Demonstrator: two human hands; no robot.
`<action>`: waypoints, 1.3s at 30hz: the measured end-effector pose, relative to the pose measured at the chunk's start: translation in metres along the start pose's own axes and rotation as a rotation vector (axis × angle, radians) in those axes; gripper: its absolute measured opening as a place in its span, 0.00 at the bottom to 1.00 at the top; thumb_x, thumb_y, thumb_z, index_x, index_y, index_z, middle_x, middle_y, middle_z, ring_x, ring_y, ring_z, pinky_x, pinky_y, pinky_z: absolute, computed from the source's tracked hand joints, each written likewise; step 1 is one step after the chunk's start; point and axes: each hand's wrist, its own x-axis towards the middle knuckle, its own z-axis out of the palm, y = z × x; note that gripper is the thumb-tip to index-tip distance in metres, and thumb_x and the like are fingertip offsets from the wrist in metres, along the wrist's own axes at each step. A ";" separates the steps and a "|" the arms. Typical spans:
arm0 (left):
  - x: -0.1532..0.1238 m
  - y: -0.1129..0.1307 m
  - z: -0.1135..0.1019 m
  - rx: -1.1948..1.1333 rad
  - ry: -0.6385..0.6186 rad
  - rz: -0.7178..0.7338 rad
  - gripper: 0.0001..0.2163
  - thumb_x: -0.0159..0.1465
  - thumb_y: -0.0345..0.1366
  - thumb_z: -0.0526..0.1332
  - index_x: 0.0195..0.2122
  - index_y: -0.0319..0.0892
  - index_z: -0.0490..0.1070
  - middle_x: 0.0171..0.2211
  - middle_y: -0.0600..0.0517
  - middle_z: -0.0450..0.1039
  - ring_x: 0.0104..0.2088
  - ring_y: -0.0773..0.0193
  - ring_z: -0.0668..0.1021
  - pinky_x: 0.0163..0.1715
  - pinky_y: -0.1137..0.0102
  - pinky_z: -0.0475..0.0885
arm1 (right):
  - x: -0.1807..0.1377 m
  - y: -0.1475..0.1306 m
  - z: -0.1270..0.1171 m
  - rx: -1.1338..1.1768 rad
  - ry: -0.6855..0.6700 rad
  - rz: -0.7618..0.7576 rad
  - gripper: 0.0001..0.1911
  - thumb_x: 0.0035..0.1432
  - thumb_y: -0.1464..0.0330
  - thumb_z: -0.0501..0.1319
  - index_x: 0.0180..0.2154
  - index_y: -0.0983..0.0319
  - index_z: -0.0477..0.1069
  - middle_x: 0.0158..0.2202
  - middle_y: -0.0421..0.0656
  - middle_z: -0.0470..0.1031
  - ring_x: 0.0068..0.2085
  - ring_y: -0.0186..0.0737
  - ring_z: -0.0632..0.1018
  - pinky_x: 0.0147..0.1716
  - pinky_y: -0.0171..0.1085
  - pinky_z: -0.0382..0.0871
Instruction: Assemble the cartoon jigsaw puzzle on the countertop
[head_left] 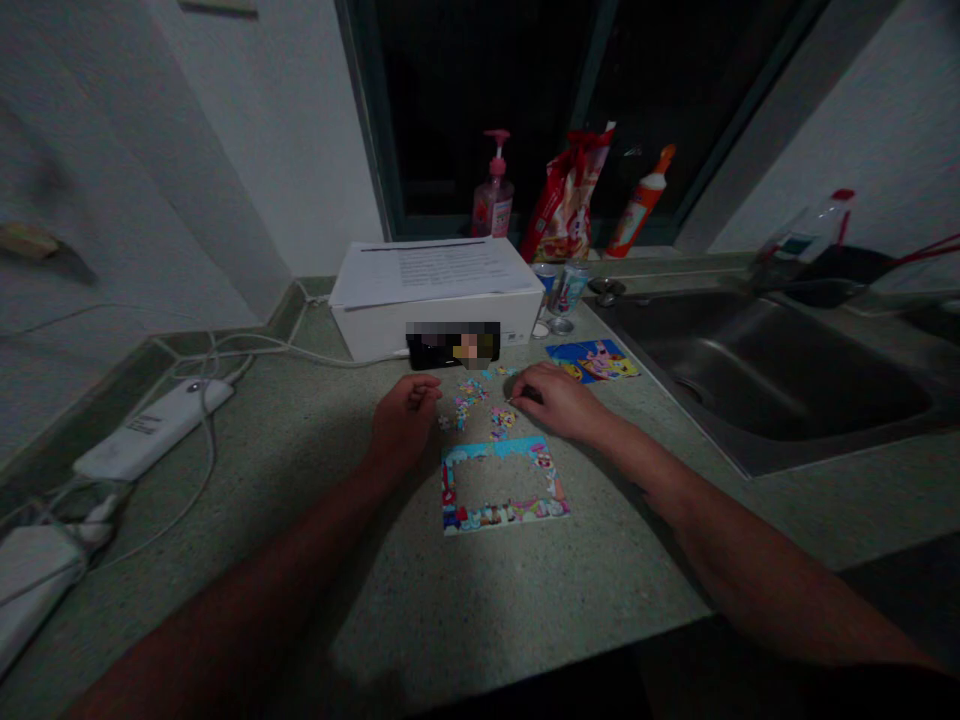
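Left hand (401, 420), right hand (559, 400) over jigsaw pieces (471, 400), printed sheet (435, 272), small text unreadable

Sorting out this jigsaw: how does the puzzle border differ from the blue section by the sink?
The puzzle border is a hollow rectangle, the blue puzzle section a solid patch. The border is larger and further from the sink. Both lie flat on the speckled countertop, brightly coloured.

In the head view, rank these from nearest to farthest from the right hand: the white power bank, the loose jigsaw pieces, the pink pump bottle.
From the head view, measured from the right hand:
1. Loose jigsaw pieces, just to the hand's left.
2. Pink pump bottle, straight ahead at the back.
3. White power bank, far off to the left.
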 end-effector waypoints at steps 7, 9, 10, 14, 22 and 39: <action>0.000 0.002 0.000 -0.028 -0.007 -0.005 0.06 0.63 0.33 0.62 0.40 0.43 0.77 0.33 0.51 0.81 0.33 0.60 0.81 0.38 0.66 0.75 | -0.009 0.000 -0.006 0.186 0.008 0.125 0.04 0.66 0.70 0.65 0.43 0.58 0.78 0.38 0.45 0.81 0.38 0.44 0.79 0.38 0.42 0.70; 0.000 0.001 0.000 -0.042 -0.005 0.000 0.06 0.63 0.33 0.62 0.40 0.43 0.77 0.33 0.51 0.81 0.33 0.61 0.81 0.38 0.66 0.75 | -0.017 -0.003 -0.010 0.307 0.008 0.187 0.07 0.66 0.69 0.65 0.46 0.58 0.78 0.40 0.45 0.82 0.38 0.43 0.80 0.39 0.42 0.72; 0.000 0.001 0.000 -0.050 -0.005 0.000 0.06 0.62 0.33 0.62 0.40 0.43 0.76 0.33 0.51 0.81 0.33 0.61 0.81 0.38 0.66 0.76 | -0.021 -0.006 -0.012 0.376 0.004 0.210 0.07 0.66 0.68 0.65 0.46 0.58 0.78 0.41 0.46 0.82 0.39 0.43 0.80 0.40 0.42 0.72; 0.000 0.000 0.001 -0.072 0.002 0.003 0.06 0.62 0.32 0.62 0.39 0.42 0.76 0.33 0.51 0.81 0.33 0.61 0.81 0.38 0.66 0.76 | -0.044 -0.019 -0.016 0.581 -0.070 0.252 0.04 0.65 0.68 0.65 0.41 0.58 0.79 0.39 0.45 0.82 0.39 0.41 0.80 0.40 0.41 0.73; 0.001 -0.003 0.002 -0.068 0.003 -0.002 0.06 0.62 0.33 0.62 0.39 0.42 0.76 0.33 0.51 0.82 0.33 0.61 0.81 0.38 0.66 0.76 | -0.079 -0.032 -0.011 0.636 -0.174 0.328 0.06 0.64 0.64 0.66 0.39 0.59 0.79 0.33 0.42 0.80 0.32 0.36 0.76 0.32 0.37 0.69; -0.001 -0.001 0.001 -0.058 -0.005 0.005 0.07 0.63 0.34 0.62 0.40 0.43 0.76 0.33 0.50 0.82 0.33 0.61 0.82 0.37 0.66 0.76 | -0.079 -0.038 -0.017 0.646 -0.219 0.325 0.05 0.62 0.65 0.68 0.37 0.60 0.80 0.30 0.40 0.79 0.30 0.35 0.76 0.31 0.37 0.69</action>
